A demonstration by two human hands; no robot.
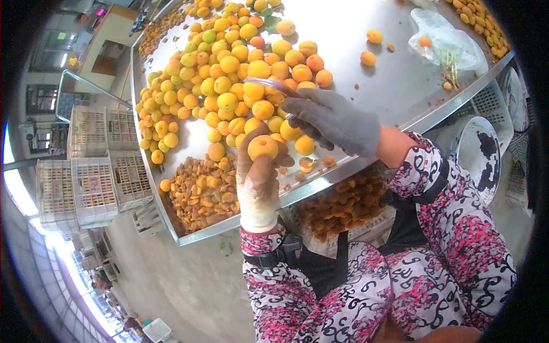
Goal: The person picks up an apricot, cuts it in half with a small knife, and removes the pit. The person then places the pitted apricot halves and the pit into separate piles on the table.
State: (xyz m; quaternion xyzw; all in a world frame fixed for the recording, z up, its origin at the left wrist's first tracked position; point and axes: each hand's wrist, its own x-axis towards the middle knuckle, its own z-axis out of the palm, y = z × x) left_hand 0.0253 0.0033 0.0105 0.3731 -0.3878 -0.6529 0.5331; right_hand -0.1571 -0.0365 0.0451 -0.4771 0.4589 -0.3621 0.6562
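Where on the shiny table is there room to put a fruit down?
Bare metal of the table lies between the heap of apricots and the plastic bag, with only a few loose fruits. It is crowded under the gloved right hand and beside the pit pile.

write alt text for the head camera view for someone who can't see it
Seen from above, the left hand holds up an apricot while the grey-gloved right hand holds a small blade beside it. Both are over a steel table heaped with a pile of apricots, with a mound of pits at its near edge and stacked crates beyond.
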